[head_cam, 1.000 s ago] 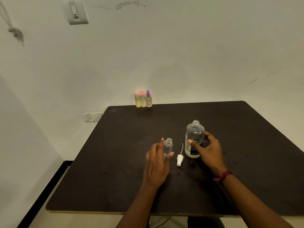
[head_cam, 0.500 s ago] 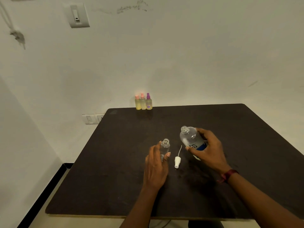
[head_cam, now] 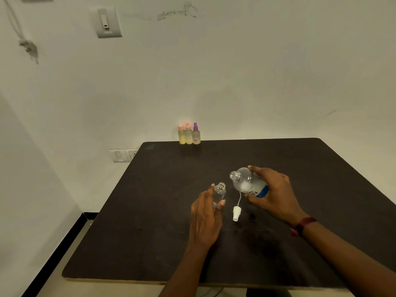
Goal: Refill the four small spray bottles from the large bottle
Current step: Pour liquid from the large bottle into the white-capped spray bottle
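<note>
Near the middle of the dark table (head_cam: pixel 162 221), left hand (head_cam: pixel 205 219) fingers curled around an uncapped small bottle (head_cam: pixel 219 192) standing upright, right hand (head_cam: pixel 276 194) gripping the tilted large bottle (head_cam: pixel 246 182), mouth angled toward it, white spray cap (head_cam: pixel 236 213) lying between the hands, three filled spray bottles (head_cam: pixel 189 135) at the far edge.

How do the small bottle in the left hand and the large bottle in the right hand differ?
The small bottle stands upright; the large bottle is tilted, mouth toward it. The small bottle looks empty; the large bottle holds pale liquid and bears a blue label. Both are clear and uncapped.
</note>
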